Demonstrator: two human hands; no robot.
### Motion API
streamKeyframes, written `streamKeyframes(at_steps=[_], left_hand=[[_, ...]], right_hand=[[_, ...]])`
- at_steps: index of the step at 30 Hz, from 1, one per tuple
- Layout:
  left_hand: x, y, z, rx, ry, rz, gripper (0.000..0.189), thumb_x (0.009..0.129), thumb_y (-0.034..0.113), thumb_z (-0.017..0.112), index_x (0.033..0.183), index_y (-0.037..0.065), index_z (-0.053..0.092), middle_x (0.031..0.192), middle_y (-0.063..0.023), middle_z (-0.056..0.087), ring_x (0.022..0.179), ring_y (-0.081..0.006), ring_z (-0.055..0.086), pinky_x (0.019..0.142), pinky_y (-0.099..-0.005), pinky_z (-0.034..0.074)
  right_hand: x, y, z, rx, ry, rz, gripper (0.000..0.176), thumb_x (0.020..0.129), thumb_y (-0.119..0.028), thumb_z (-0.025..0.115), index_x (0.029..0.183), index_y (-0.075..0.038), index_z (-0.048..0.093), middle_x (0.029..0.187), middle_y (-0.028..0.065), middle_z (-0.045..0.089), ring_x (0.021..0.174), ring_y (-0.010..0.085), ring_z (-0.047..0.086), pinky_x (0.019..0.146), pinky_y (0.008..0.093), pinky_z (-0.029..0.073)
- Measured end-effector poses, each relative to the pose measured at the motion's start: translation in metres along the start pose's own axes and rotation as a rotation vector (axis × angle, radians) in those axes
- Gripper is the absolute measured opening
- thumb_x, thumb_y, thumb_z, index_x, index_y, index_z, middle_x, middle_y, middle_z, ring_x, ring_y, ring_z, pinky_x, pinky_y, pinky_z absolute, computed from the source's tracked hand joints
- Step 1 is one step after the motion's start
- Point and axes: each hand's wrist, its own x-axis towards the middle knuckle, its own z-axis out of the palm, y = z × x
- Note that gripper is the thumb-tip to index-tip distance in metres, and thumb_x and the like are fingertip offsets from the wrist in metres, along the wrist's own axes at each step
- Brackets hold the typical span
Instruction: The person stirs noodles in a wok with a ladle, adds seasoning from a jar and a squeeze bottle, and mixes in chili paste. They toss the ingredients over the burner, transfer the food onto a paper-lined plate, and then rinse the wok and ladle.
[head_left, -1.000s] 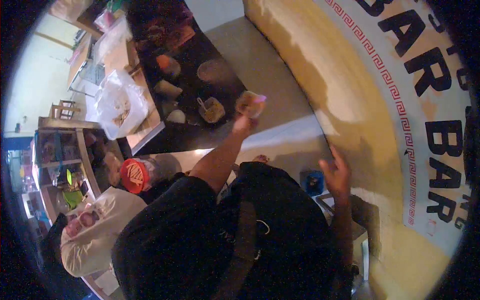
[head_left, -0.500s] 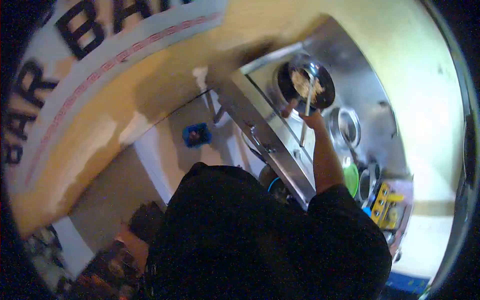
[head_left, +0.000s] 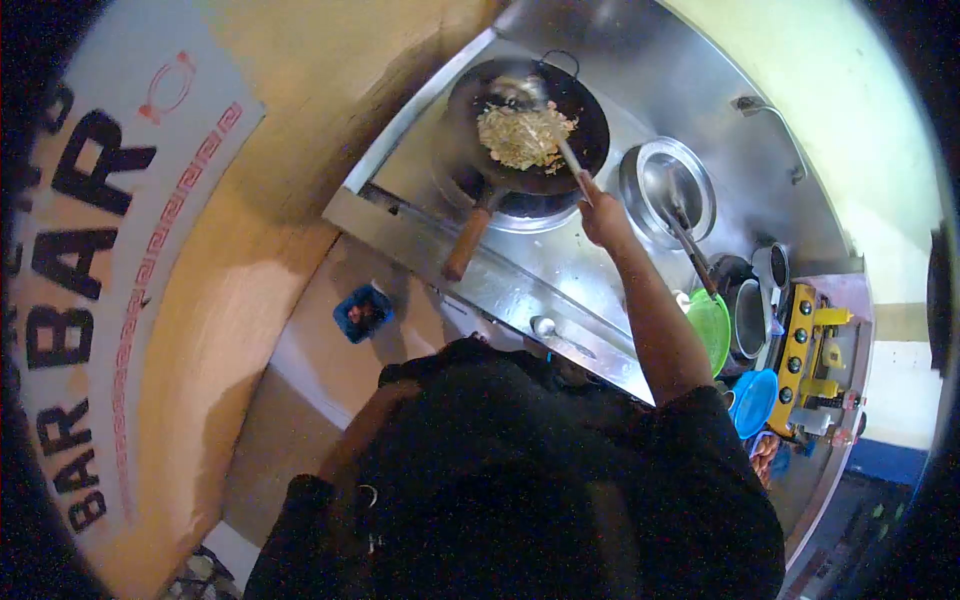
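My right hand point(head_left: 605, 218) is closed around the handle of a metal wok ladle point(head_left: 568, 150), whose blurred head is at the far side of the wok. The black wok point(head_left: 590, 110) sits on a burner, with a loop handle at the back and a wooden handle point(head_left: 468, 245) pointing towards me. A heap of shredded, pale fried food point(head_left: 515, 138) lies in it, close to the ladle. My left forearm point(head_left: 368, 425) shows beside my dark shirt, but its hand is hidden behind the clothing. No hand is on the wooden handle.
Right of the wok stands a metal pot point(head_left: 637, 180) with another long-handled utensil point(head_left: 690, 245) in it. A green bowl point(head_left: 710, 335), a blue container point(head_left: 755, 402) and a yellow stove point(head_left: 797, 335) follow. On the lower left is a blue basket point(head_left: 345, 318).
My left hand has left the wok's wooden handle and dropped out of sight by my body. My right hand still grips the ladle. The view has turned and shifted.
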Motion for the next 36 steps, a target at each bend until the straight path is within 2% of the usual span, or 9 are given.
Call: streamKeyframes(at_steps=[4,10,12,19,22,26,28,30,36], left_hand=[[0.071,0.066,-0.034,0.017,-0.315,-0.112,0.070,0.083,0.069,0.037,0.123,0.013,0.050,0.117,-0.0099,0.056,0.105,-0.0299,0.052,0.084,-0.0500,0.042],[0.016,0.155,-0.107,-0.456,-0.508,0.234,0.069,0.087,0.064,0.035,0.118,0.005,0.052,0.106,-0.0149,0.059,0.089,-0.0298,0.061,0.078,-0.0422,0.047],[-0.013,0.205,-0.084,-0.286,-0.532,0.386,0.062,0.088,0.060,0.039,0.115,0.006,0.056,0.096,-0.0138,0.064,0.083,-0.0308,0.062,0.068,-0.0439,0.052],[-0.037,0.260,0.013,-0.632,-0.335,0.562,0.022,0.087,0.025,0.057,0.076,0.006,0.052,0.062,-0.0054,0.055,0.052,-0.0180,0.055,0.052,-0.0367,0.051],[-0.087,0.254,0.027,-0.625,-0.355,0.470,0.016,0.085,0.016,0.058,0.075,0.005,0.052,0.060,-0.0054,0.053,0.050,-0.0192,0.053,0.049,-0.0339,0.048],[-0.066,0.278,0.011,-0.698,-0.369,0.533,0.017,0.083,0.014,0.058,0.071,0.005,0.050,0.057,-0.0065,0.052,0.049,-0.0193,0.052,0.048,-0.0347,0.047],[-0.047,0.282,0.010,-0.688,-0.348,0.547,0.018,0.083,0.014,0.058,0.070,0.005,0.050,0.057,-0.0071,0.051,0.049,-0.0201,0.052,0.048,-0.0350,0.046],[-0.035,0.279,0.007,-0.685,-0.361,0.540,0.018,0.083,0.014,0.058,0.069,0.005,0.050,0.057,-0.0073,0.051,0.048,-0.0208,0.051,0.048,-0.0357,0.046],[-0.021,0.274,-0.001,-0.676,-0.362,0.580,0.017,0.083,0.013,0.058,0.071,0.004,0.051,0.057,-0.0065,0.051,0.047,-0.0201,0.051,0.047,-0.0358,0.047]], right_hand=[[-0.044,-0.030,-0.045,-0.262,-0.298,0.042,0.071,0.083,-0.007,0.048,0.144,-0.023,0.016,0.084,0.0298,0.057,0.070,0.0412,0.061,0.063,0.0489,0.049],[-0.074,-0.032,-0.059,-0.388,-0.309,0.237,0.074,0.080,-0.001,0.043,0.144,-0.026,0.015,0.087,0.0298,0.057,0.066,0.0397,0.062,0.058,0.0473,0.051],[-0.041,-0.044,-0.019,-0.205,-0.123,0.267,0.073,0.079,0.000,0.042,0.144,-0.022,0.017,0.086,0.0294,0.057,0.068,0.0404,0.061,0.062,0.0475,0.050],[-0.097,-0.121,-0.050,-0.262,-0.329,0.336,0.071,0.080,-0.003,0.045,0.144,-0.016,0.017,0.080,0.0275,0.059,0.072,0.0407,0.061,0.069,0.0494,0.048],[-0.097,-0.082,-0.062,0.130,-0.133,0.179,0.062,0.083,-0.012,0.052,0.141,-0.015,0.029,0.078,0.0267,0.061,0.075,0.0399,0.063,0.069,0.0493,0.050],[-0.112,-0.145,-0.155,0.617,-0.458,0.616,0.062,0.084,-0.019,0.055,0.140,-0.013,0.030,0.067,0.0250,0.057,0.066,0.0415,0.059,0.067,0.0464,0.048],[-0.129,-0.132,-0.154,0.567,-0.492,0.581,0.059,0.085,-0.016,0.052,0.140,-0.013,0.031,0.068,0.0246,0.057,0.065,0.0404,0.060,0.063,0.0474,0.048],[-0.149,-0.107,-0.129,-0.005,-0.293,0.041,0.060,0.084,-0.010,0.048,0.141,-0.013,0.029,0.073,0.0222,0.058,0.063,0.0356,0.062,0.056,0.0482,0.048],[-0.082,-0.063,-0.063,-0.346,-0.238,0.316,0.062,0.085,-0.008,0.041,0.143,-0.012,0.018,0.082,0.0253,0.059,0.068,0.0398,0.062,0.065,0.0474,0.051]])
